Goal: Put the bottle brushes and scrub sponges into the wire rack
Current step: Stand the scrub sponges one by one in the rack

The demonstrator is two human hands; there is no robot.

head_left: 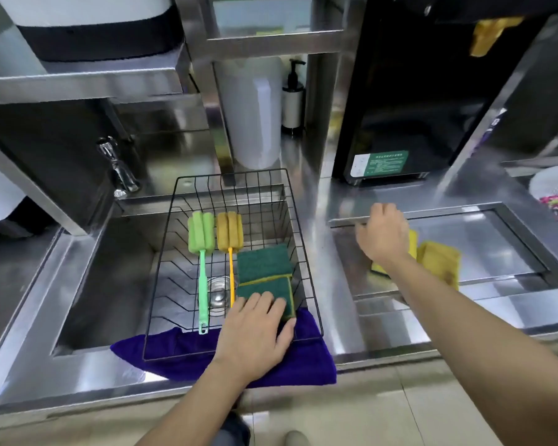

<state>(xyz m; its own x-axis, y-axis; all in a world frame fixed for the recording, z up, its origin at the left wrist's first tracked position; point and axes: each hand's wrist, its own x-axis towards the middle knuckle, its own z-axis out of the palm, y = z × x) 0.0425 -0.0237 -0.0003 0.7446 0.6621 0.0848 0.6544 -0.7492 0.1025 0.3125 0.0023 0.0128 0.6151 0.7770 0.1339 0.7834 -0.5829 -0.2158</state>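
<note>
A black wire rack sits over the sink. Inside it a green bottle brush and a yellow bottle brush lie side by side, sponge heads away from me. To their right lie two green scrub sponges, the far one and the near one. My left hand lies on the near sponge, fingers on top and thumb at its side. My right hand curls down over a yellow scrub sponge on the right counter. Another yellow sponge lies just right of it.
A purple cloth lies under the rack's front edge. The steel sink has a faucet at the back left. Behind the rack stand a white jug and a pump bottle; a black machine rises at the back right.
</note>
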